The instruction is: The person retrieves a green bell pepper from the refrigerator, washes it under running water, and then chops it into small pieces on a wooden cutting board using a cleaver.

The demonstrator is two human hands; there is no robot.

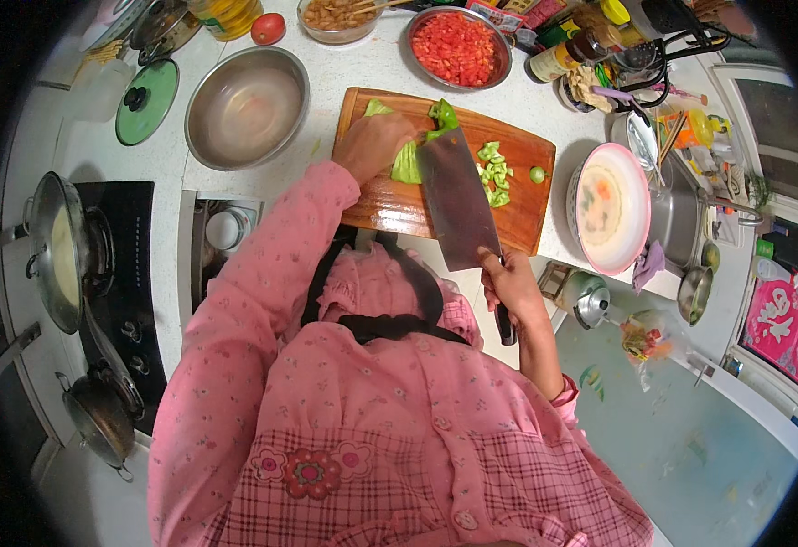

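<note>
In my right hand (514,284) is a cleaver (459,198), held by its dark handle, its broad blade lying over the wooden cutting board (385,205). My left hand (378,147) presses on green vegetable pieces (407,164), probably green pepper, just left of the blade. Another curled green piece (444,117) touches the blade's far end. To the right of the blade lie small chopped green pieces (496,174), and a small round green piece (538,174) sits apart near the board's right edge. The fingertips of my left hand are partly hidden.
Beyond the board stand a metal bowl of diced tomato (452,48), a glass bowl of brown chunks (339,20) and a tomato (268,29). An empty metal bowl (247,108) is at left, near a wok (60,253) on the stove. A pink-rimmed basin (611,208) stands right, beside the sink.
</note>
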